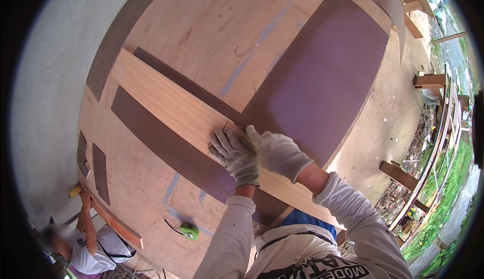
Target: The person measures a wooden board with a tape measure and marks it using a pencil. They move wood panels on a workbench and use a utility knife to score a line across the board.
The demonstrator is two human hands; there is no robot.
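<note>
The wood-grain board (166, 100), laid along a brown strip (164, 144) on the plywood tabletop (201, 42), is touched by the unclenched, gloved left grip (235, 155), while the hold of the right grip (280, 152) cannot be told

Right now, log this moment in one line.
left hand: on wood-grain strip | right hand: beside left, grip unclear | tape measure: on board

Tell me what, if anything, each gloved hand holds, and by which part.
The left hand lies open on the pale wooden board, no grip visible; whether the right hand holds anything cannot be told.
</note>
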